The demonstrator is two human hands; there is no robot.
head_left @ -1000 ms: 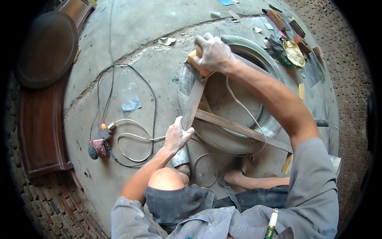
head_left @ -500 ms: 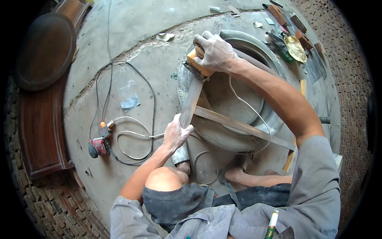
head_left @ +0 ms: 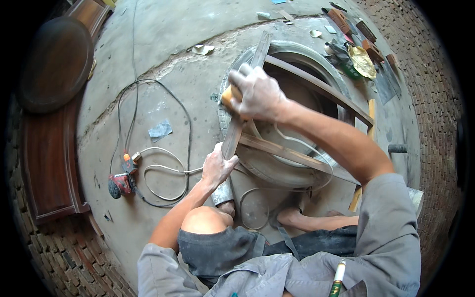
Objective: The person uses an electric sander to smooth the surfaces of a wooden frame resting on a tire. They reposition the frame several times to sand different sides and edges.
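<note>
A wooden frame (head_left: 302, 83) of joined bars rests across a grey, dusty tyre (head_left: 228, 103). My left hand (head_left: 217, 166) is wrapped round the near end of the frame's left bar. Higher up the same bar, my right hand (head_left: 260, 94) grips a yellow electric sander (head_left: 228, 98) from above and holds it against the wood. Motion blurs the fingers a little, and the sander's underside is hidden. Its white cord (head_left: 330, 171) hangs in a loop over the tyre. Dust whitens both hands.
A red and black power tool (head_left: 121, 184) lies on the concrete floor at left, beside looped cables (head_left: 187, 119) and a blue sandpaper scrap (head_left: 160, 129). Dark wooden furniture (head_left: 52, 163) stands at far left. Bricks (head_left: 341, 22) and a gold-coloured wrapper (head_left: 362, 62) lie at upper right.
My right hand has slid the sander down the bar toward my left hand, uncovering the bar's far end. My left hand stays at its place on the wood.
</note>
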